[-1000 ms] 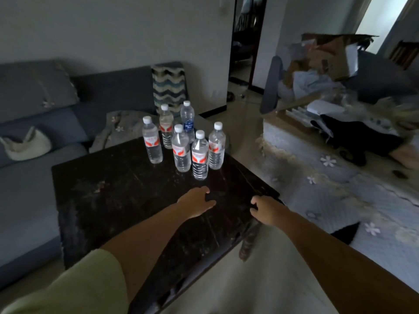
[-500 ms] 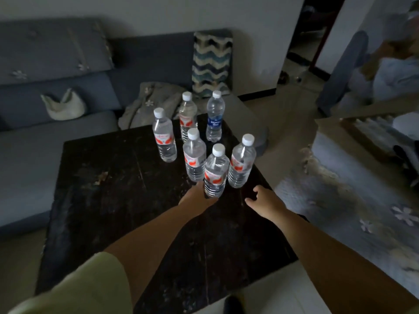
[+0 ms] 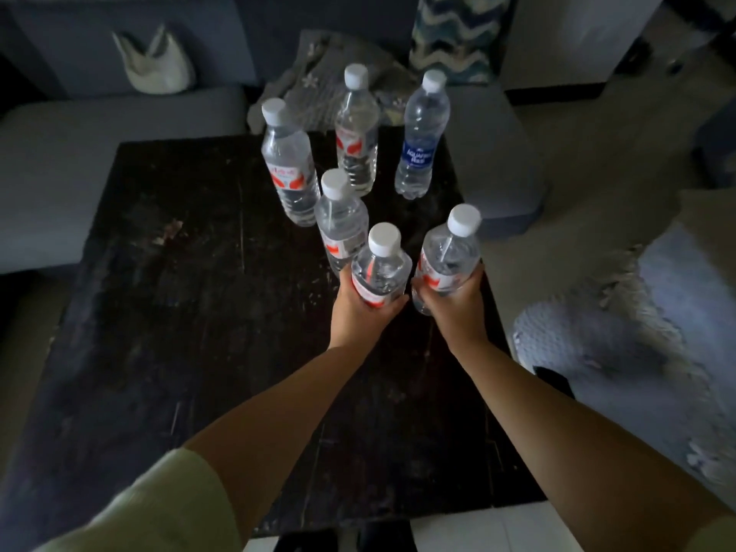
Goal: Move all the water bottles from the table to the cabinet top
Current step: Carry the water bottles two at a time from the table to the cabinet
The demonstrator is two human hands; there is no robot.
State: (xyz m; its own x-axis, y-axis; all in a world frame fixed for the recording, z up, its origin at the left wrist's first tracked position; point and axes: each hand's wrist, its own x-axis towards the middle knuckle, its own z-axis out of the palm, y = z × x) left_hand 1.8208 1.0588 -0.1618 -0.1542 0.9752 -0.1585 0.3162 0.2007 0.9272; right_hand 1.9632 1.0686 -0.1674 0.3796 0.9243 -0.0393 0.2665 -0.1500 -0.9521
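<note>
Several clear water bottles with white caps stand on a dark wooden table (image 3: 179, 312). My left hand (image 3: 358, 312) is wrapped around the nearest red-labelled bottle (image 3: 380, 264). My right hand (image 3: 454, 304) grips the red-labelled bottle beside it (image 3: 450, 256), at the table's right edge. Behind them stand a red-labelled bottle (image 3: 340, 221), another at the left (image 3: 288, 165), one at the back (image 3: 356, 129) and a blue-labelled bottle (image 3: 422, 137). No cabinet is in view.
A blue-grey sofa (image 3: 79, 133) runs along the far and left sides of the table, with a white bag (image 3: 153, 63), a grey cloth (image 3: 318, 89) and a zigzag cushion (image 3: 454, 33) on it. A fringed rug (image 3: 637, 332) lies to the right.
Both hands reached forward to the front pair of bottles and closed around them. The view tilted down and moved closer over the table.
</note>
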